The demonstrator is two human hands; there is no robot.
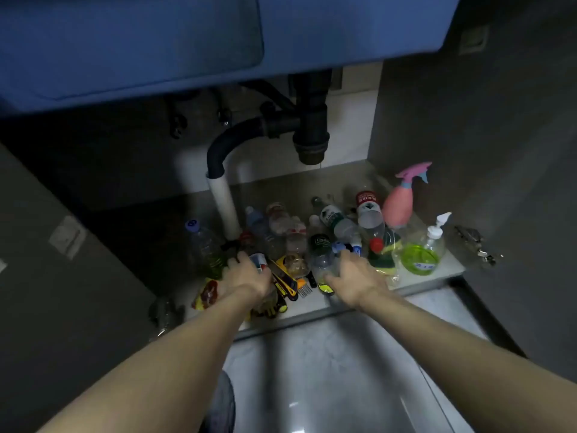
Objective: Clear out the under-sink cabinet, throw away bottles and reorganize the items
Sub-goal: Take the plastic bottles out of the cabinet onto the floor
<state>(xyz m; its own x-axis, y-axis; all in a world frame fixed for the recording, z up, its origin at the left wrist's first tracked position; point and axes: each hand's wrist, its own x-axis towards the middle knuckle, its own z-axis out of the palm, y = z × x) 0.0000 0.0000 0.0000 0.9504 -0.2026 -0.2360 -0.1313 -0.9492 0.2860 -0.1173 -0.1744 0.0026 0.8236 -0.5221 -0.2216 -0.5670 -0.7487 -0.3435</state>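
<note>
A grey cabinet door [62, 245] stands swung open at the left of a dim under-sink cabinet, beneath a blue sink basin [187, 42] that fills the top of the view. On the pale cabinet floor [449, 267], a clear bottle with a purple cap [203, 242] stands at the left edge of a crowd of empty plastic bottles, beside a white drain pipe [223, 207] joined to black plumbing [309, 120] above. The person's left hand [246, 276] reaches in, fingers curled over a red, white and blue can [259, 262], above a yellow-and-red packet [207, 293] and yellow-and-black tools [284, 279] at the front lip. The right hand [356, 273] grips a clear bottle with a dark label [323, 256]. Farther right stand a red-labelled bottle [370, 210], a pink spray bottle [401, 201] and a pump dispenser of green liquid [424, 248]. The glossy grey floor tiles [327, 370] reflect light below, and the other open door [515, 182] closes the scene at right.
</note>
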